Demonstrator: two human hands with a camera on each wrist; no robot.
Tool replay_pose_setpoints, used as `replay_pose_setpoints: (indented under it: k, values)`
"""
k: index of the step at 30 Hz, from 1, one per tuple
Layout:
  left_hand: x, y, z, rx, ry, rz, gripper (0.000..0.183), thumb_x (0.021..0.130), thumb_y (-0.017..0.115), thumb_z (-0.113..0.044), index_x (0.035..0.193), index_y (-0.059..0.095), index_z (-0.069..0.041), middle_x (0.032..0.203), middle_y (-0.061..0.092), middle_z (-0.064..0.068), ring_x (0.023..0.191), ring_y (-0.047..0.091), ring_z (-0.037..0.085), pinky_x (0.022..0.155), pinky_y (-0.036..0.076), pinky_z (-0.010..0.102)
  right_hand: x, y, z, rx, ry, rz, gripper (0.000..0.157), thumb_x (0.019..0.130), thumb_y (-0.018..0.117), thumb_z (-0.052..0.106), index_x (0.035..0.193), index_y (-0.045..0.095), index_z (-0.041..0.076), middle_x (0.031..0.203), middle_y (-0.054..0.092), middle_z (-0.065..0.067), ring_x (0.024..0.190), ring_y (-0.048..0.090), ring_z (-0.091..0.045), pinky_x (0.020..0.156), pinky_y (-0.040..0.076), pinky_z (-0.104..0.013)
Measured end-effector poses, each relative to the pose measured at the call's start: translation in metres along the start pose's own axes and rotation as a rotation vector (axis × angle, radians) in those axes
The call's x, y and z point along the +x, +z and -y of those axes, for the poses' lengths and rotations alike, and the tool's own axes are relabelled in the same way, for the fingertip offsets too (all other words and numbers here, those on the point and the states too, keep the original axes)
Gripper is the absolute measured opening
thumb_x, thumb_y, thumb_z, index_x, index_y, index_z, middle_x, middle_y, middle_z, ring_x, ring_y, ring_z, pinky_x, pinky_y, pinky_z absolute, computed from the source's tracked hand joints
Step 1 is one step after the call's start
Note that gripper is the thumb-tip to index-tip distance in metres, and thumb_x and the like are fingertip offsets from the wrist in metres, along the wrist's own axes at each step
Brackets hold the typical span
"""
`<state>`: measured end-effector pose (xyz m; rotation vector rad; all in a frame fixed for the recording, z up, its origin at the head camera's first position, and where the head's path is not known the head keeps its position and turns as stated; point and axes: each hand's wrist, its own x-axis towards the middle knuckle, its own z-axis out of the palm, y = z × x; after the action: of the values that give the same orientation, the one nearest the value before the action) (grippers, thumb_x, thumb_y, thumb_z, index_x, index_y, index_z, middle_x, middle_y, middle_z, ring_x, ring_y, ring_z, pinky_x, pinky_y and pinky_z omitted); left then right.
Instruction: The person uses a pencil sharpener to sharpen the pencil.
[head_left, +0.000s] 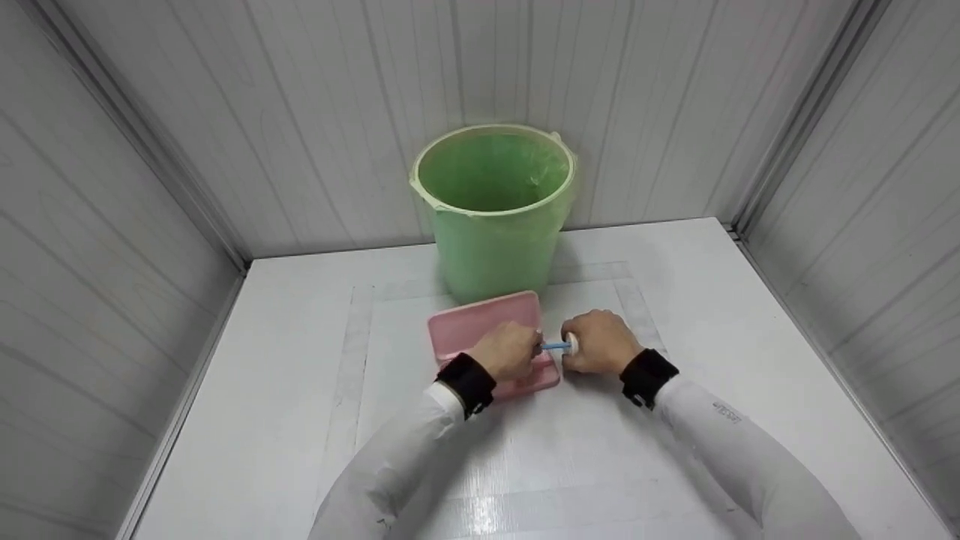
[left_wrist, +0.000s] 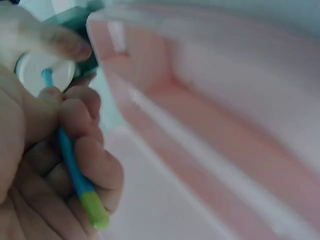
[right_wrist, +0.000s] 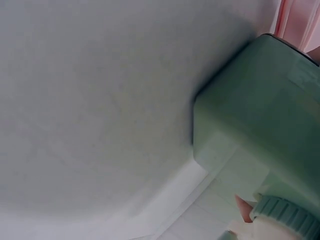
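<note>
My left hand (head_left: 507, 351) pinches a blue pencil (left_wrist: 75, 172) with a rounded green end. The pencil's other end meets the hole in a round white face (left_wrist: 37, 75), which belongs to a boxy green pencil sharpener (right_wrist: 255, 105). My right hand (head_left: 602, 341) grips the sharpener and hides most of it in the head view. A ribbed green knob (right_wrist: 287, 212) shows on the sharpener in the right wrist view. Under and behind my left hand lies an open pink pencil case (head_left: 484, 322), its inner divider visible in the left wrist view.
A light green bucket (head_left: 499, 255) stands at the back of the white table (head_left: 285, 390), just behind the pencil case. Clear tape strips (head_left: 352, 360) mark a rectangle on the tabletop. White panelled walls (head_left: 315, 112) rise at the back and on both sides.
</note>
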<state>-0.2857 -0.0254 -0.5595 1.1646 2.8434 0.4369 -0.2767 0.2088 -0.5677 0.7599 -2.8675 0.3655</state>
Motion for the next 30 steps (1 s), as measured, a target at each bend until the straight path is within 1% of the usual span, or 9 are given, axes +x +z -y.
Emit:
replay_pose_setpoints:
  k: [1, 2, 4, 5, 8, 13, 16, 20, 30]
  values:
    - [-0.003, -0.003, 0.003, -0.010, -0.002, 0.001, 0.013, 0.101, 0.074, -0.015, 0.088, 0.076, -0.012, 0.074, 0.071, -0.001, 0.066, 0.062, 0.016, 0.069, 0.061, 0.046, 0.000, -0.001, 0.000, 0.000, 0.006, 0.003, 0.022, 0.069, 0.085, 0.028, 0.087, 0.077, 0.016, 0.071, 0.073, 0.000, 0.066, 0.066, -0.024, 0.063, 0.055, -0.048]
    - [-0.008, -0.013, 0.001, -0.031, -0.016, 0.020, 0.011, 0.100, 0.074, -0.010, 0.088, 0.075, -0.010, 0.075, 0.070, 0.000, 0.066, 0.061, 0.016, 0.069, 0.060, 0.045, -0.001, -0.001, 0.000, -0.001, 0.012, 0.007, 0.023, 0.070, 0.086, 0.029, 0.087, 0.078, 0.016, 0.072, 0.074, 0.000, 0.067, 0.067, -0.025, 0.064, 0.055, -0.048]
    - [-0.015, -0.018, 0.006, -0.077, -0.042, 0.024, 0.014, 0.100, 0.073, -0.009, 0.086, 0.072, -0.011, 0.074, 0.065, -0.003, 0.067, 0.056, 0.015, 0.067, 0.055, 0.038, -0.002, -0.002, 0.001, -0.003, 0.021, 0.015, 0.025, 0.071, 0.087, 0.030, 0.089, 0.079, 0.015, 0.074, 0.076, -0.001, 0.070, 0.069, -0.026, 0.066, 0.056, -0.049]
    - [-0.019, -0.020, 0.009, -0.112, -0.053, 0.018, 0.014, 0.099, 0.072, -0.007, 0.085, 0.071, -0.010, 0.074, 0.063, -0.003, 0.068, 0.054, 0.014, 0.066, 0.051, 0.034, -0.002, -0.003, 0.001, -0.005, 0.023, 0.018, 0.025, 0.071, 0.087, 0.030, 0.090, 0.080, 0.015, 0.076, 0.077, -0.002, 0.071, 0.070, -0.027, 0.067, 0.057, -0.049]
    - [-0.030, -0.024, 0.015, -0.211, -0.075, -0.030, 0.015, 0.098, 0.067, -0.003, 0.084, 0.072, -0.006, 0.074, 0.060, -0.004, 0.069, 0.052, 0.013, 0.067, 0.045, 0.029, -0.003, -0.002, 0.001, -0.008, 0.018, 0.022, 0.026, 0.072, 0.087, 0.029, 0.092, 0.080, 0.014, 0.077, 0.078, -0.003, 0.073, 0.072, -0.029, 0.066, 0.058, -0.049]
    - [-0.042, -0.021, 0.020, -0.370, -0.081, -0.118, 0.021, 0.104, 0.062, -0.003, 0.095, 0.081, 0.000, 0.082, 0.078, 0.005, 0.074, 0.064, 0.013, 0.073, 0.055, 0.030, -0.001, 0.000, 0.002, 0.002, 0.014, 0.022, 0.025, 0.073, 0.086, 0.028, 0.092, 0.080, 0.013, 0.077, 0.078, -0.003, 0.072, 0.072, -0.029, 0.065, 0.058, -0.050]
    - [-0.044, -0.019, 0.020, -0.421, -0.090, -0.118, 0.022, 0.107, 0.061, -0.006, 0.098, 0.081, 0.000, 0.086, 0.081, 0.010, 0.074, 0.065, 0.011, 0.073, 0.057, 0.030, 0.000, -0.001, 0.004, 0.011, 0.022, 0.023, 0.024, 0.073, 0.085, 0.028, 0.092, 0.080, 0.013, 0.077, 0.077, -0.003, 0.072, 0.072, -0.028, 0.066, 0.058, -0.050]
    - [-0.045, -0.020, 0.018, -0.467, -0.095, -0.106, 0.025, 0.111, 0.060, -0.009, 0.102, 0.080, 0.003, 0.086, 0.081, 0.013, 0.072, 0.063, 0.009, 0.070, 0.054, 0.026, 0.000, -0.001, 0.005, 0.018, 0.026, 0.025, 0.023, 0.072, 0.085, 0.028, 0.090, 0.079, 0.014, 0.075, 0.076, -0.002, 0.070, 0.070, -0.027, 0.064, 0.056, -0.048]
    - [-0.055, -0.033, 0.022, -0.640, -0.120, -0.148, 0.028, 0.113, 0.055, -0.010, 0.100, 0.078, -0.002, 0.077, 0.075, 0.010, 0.061, 0.062, 0.004, 0.059, 0.048, 0.020, -0.002, 0.000, 0.004, 0.005, 0.011, 0.014, 0.023, 0.073, 0.084, 0.027, 0.091, 0.079, 0.015, 0.077, 0.077, -0.003, 0.070, 0.070, -0.025, 0.063, 0.056, -0.047]
